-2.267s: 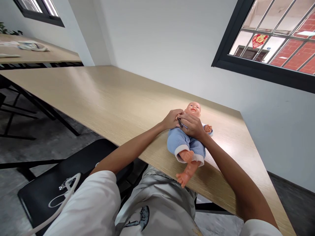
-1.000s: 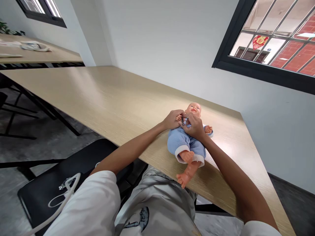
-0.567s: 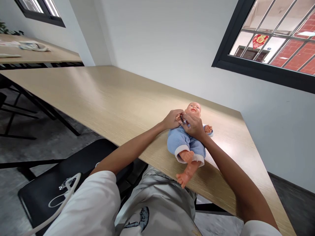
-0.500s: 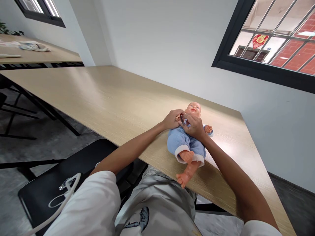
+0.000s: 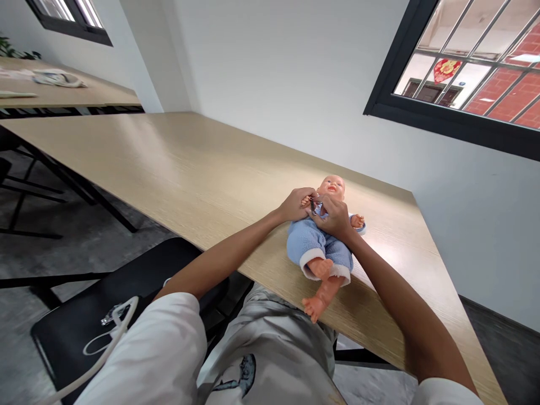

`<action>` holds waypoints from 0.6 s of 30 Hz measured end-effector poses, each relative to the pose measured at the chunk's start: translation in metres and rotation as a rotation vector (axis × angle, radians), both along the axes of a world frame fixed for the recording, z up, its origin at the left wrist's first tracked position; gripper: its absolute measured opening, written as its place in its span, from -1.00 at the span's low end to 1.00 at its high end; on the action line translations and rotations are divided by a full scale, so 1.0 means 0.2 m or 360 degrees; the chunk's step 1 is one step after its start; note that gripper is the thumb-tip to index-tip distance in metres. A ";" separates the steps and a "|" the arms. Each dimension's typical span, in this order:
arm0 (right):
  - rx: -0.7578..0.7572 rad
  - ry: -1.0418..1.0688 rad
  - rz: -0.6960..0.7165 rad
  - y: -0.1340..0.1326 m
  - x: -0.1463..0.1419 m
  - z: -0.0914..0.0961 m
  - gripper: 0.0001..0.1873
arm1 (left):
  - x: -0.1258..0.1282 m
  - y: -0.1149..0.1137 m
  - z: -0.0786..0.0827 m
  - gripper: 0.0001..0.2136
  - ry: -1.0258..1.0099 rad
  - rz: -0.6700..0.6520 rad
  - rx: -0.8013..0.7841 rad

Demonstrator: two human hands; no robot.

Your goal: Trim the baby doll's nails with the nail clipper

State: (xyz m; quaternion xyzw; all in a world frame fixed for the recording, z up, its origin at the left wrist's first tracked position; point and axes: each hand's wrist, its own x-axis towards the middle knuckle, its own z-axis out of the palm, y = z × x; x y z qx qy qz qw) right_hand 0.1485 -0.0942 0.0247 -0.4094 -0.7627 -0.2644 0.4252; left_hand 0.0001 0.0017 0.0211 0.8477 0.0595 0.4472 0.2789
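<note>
A baby doll (image 5: 314, 242) in a blue knitted suit with white cuffs lies on its back on the wooden table (image 5: 169, 157), its bare feet toward me. My left hand (image 5: 297, 205) is shut around the doll's small raised hand (image 5: 305, 201). My right hand (image 5: 335, 218) is shut on a small dark metal tool, likely a nail clipper (image 5: 314, 207), whose tip is at the doll's fingers. My fingers hide most of the tool. The doll's other hand (image 5: 356, 221) rests free at its side.
The table's near edge runs just below the doll's foot. A black folding chair (image 5: 84, 315) with a white cable (image 5: 110, 332) stands at my left. Another table (image 5: 63, 95) holding pale items lies beyond. A barred window (image 5: 455, 67) is set in the wall at right.
My right hand has shifted slightly, bringing the tool closer to the doll's fingers. The doll's body has not moved, and the view has tilted a little.
</note>
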 end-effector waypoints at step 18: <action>-0.0111 -0.0048 -0.0021 0.00 0.00 -0.01 -0.87 | 0.01 0.01 -0.01 -0.86 -0.0007 0.0010 0.0021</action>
